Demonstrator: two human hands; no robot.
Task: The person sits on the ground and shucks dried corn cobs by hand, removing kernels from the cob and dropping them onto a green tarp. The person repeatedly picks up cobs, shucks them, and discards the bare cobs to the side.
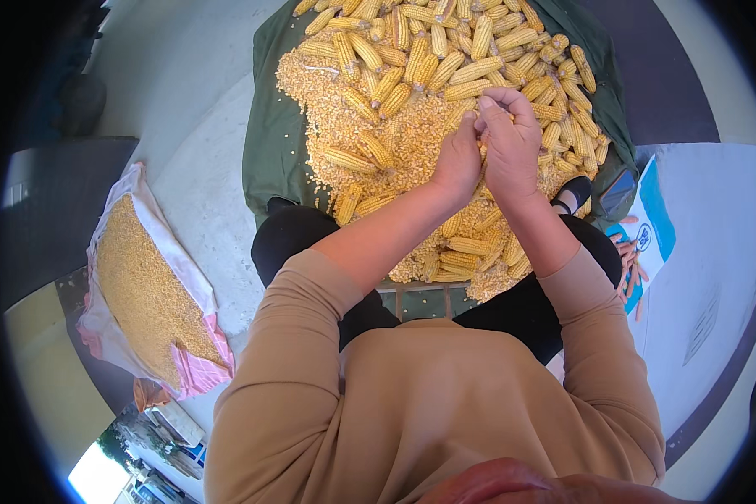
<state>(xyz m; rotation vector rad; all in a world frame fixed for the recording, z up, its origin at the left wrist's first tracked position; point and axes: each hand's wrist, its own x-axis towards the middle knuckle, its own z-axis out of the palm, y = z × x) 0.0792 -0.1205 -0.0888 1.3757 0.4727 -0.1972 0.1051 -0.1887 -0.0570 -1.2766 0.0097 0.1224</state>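
Note:
My left hand (460,162) and my right hand (510,142) meet above a heap of corn, their fingers curled close together. What lies between the fingers is mostly hidden; a small bit of something orange shows by the right fingers, perhaps part of a cob. Under and around both hands, loose yellow corn kernels (409,148) cover the middle of a dark green cloth (274,145). Many whole corn cobs (475,70) are piled at the far side and to the right. More corn cobs (469,246) lie near my knees.
A white and pink sack (205,372) spread on the floor at the left holds a mass of corn kernels (145,283). At the right, a phone (617,191) rests on the cloth, close to a blue and white sheet (658,214) with stripped cobs (630,264). My legs flank the heap.

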